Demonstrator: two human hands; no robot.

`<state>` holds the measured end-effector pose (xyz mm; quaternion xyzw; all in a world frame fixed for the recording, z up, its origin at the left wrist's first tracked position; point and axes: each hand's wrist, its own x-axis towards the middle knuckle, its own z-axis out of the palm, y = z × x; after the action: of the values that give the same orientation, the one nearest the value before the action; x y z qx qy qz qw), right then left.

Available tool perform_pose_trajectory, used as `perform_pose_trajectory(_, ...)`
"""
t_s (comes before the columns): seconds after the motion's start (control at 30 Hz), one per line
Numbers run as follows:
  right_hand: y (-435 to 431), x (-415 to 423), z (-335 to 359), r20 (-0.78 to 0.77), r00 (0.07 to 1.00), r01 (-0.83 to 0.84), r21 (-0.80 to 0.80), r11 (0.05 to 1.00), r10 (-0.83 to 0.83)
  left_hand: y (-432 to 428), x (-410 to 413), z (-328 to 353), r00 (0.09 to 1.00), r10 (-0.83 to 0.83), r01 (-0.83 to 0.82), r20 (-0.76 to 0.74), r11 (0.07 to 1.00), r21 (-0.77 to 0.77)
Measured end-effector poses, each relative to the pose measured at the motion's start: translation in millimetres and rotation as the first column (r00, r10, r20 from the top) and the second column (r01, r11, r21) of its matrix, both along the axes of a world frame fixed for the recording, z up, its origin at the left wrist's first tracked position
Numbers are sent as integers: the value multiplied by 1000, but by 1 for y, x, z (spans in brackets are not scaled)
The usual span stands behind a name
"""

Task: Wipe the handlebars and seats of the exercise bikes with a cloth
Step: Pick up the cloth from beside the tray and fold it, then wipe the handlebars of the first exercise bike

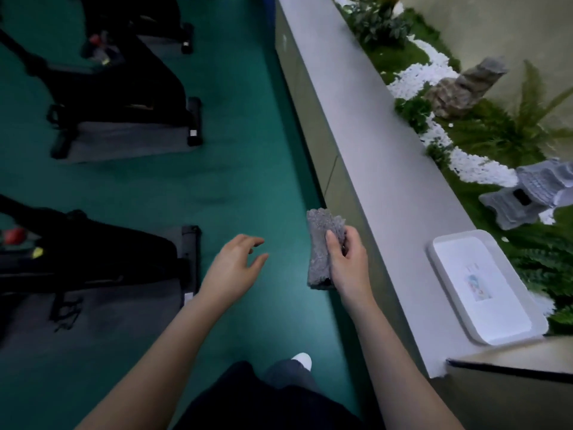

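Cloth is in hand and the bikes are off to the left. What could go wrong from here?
1. The right hand holds the folded cloth by thumb and fingers alone; it might slip to the green floor and pick up dirt.
2. The nearest bike has its base bar and grey mat beside the walking path; a foot may catch there.

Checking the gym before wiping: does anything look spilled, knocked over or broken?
Nothing stands out. The near bike and far bike stand on grey mats, the white tray lies flat on the ledge, and the right hand holds the cloth.
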<state>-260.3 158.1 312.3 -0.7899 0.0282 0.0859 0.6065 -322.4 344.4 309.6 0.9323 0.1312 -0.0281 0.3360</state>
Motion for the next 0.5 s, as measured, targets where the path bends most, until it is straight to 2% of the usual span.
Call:
perform_pose_trajectory(0.27, 85, -70, -3, -10, 980, -199, -50, 979, 199, 77, -111, -7, 988, 132, -120, -78, 983, 139)
perform_pose_trajectory(0.5, 165, -147, -10, -76, 939, -341, -67, 938, 336, 147, -228, -13, 929, 331, -290, -165, 929, 232)
